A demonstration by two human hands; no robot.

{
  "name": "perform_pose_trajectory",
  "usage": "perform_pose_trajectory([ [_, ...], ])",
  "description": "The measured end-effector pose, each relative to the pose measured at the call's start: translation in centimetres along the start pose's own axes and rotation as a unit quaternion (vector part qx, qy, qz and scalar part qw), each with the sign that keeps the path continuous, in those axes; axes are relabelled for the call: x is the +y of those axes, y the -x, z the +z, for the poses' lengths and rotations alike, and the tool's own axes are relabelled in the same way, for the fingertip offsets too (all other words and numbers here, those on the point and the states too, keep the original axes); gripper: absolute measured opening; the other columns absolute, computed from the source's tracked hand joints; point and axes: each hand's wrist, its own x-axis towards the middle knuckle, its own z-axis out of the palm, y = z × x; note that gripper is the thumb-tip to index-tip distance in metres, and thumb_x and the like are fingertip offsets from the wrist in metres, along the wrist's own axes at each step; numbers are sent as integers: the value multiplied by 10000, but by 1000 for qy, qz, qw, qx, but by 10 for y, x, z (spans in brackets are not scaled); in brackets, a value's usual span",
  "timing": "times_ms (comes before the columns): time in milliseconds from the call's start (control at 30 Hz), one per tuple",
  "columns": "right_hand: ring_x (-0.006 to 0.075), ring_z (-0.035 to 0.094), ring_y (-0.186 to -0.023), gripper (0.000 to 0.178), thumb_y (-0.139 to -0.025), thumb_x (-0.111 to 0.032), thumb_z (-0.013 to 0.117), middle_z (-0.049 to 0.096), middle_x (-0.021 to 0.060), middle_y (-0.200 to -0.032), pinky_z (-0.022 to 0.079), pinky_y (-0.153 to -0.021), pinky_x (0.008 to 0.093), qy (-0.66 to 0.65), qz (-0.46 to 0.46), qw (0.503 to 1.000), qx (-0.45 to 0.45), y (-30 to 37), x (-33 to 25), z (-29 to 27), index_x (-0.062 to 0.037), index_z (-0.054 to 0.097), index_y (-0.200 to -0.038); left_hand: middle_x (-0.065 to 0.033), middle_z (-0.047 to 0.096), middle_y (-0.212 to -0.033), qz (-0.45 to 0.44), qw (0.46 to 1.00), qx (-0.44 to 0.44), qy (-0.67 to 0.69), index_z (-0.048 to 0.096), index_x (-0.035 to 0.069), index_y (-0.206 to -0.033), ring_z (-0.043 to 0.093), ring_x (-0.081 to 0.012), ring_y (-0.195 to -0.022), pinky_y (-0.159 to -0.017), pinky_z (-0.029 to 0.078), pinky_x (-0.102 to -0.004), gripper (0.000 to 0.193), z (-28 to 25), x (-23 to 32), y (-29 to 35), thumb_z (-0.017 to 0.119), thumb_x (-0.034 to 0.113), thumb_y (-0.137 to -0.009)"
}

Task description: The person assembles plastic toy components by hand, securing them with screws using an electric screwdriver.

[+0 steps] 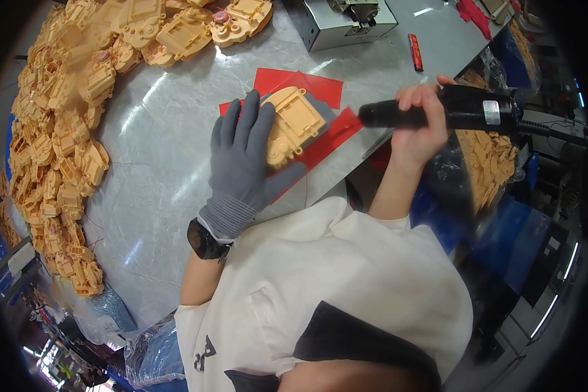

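A yellow plastic housing point(296, 117) with a square recess lies tilted on a grey pad with red sheets point(333, 133) around and under it, near the table's front edge. My left hand point(242, 144), in a grey knit glove, grips the housing from its left side, fingers along its upper left edge and thumb stretched below it. My bare right hand point(419, 121) is wrapped round a black corded hand tool point(464, 111). Its tapered nose points left, close to the red sheet's right end and apart from the housing. The exact kind of tool cannot be made out.
Many similar yellow housings point(65, 157) are heaped along the table's left and far edges. A grey metal box point(346, 29) with a mechanism on top stands at the back. Right of it lies a red tube point(415, 52). Yellow pieces point(490, 163) fill a bag beyond the right edge.
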Motion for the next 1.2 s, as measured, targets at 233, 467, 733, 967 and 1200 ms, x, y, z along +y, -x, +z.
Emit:
perform_pose_trajectory([
  [233, 156, 457, -592, 294, -800, -66, 498, 453, 29, -667, 377, -649, 339, 42, -60, 994, -81, -23, -27, 11, -68, 463, -1092, -255, 345, -1336, -7, 993, 24, 117, 389, 41, -1293, 354, -426, -1192, -959, 316, -500, 821, -38, 26, 0, 732, 376, -627],
  [467, 156, 488, -488, 363, -728, 42, 538, 500, 54, -618, 429, -531, 305, 12, -134, 985, -112, -69, -28, 37, 13, 478, -1085, -205, 359, -1350, -18, 988, -155, -19, 434, 84, -1275, 381, -368, -1203, -976, 284, -497, 618, 3, 29, -51, 625, 356, -754],
  [733, 147, 473, -461, 195, -690, 15, 544, 483, 49, -610, 389, -471, 243, 84, -131, 984, -86, -104, -12, 100, -4, 478, -873, -228, 365, -1320, -27, 992, 79, 99, 390, 50, -1295, 390, -383, -1197, -963, 349, -466, 723, -23, -1, 14, 707, 326, -707],
  [967, 160, 481, -482, 269, -694, 40, 544, 487, 51, -632, 403, -510, 279, -64, -9, 961, -268, -112, 11, 86, 3, 486, -955, -201, 385, -1312, -66, 962, 139, 226, 392, 31, -1290, 450, -329, -1175, -958, 404, -391, 747, 16, -4, 35, 753, 153, -648],
  [1200, 154, 484, -484, 337, -680, 57, 544, 508, 78, -613, 428, -524, 292, 65, -30, 965, -254, -52, -22, 64, 23, 458, -1004, -195, 425, -1280, -37, 963, 149, 221, 394, 34, -1285, 478, -323, -1138, -922, 426, -388, 793, 26, -13, 27, 781, 197, -613],
])
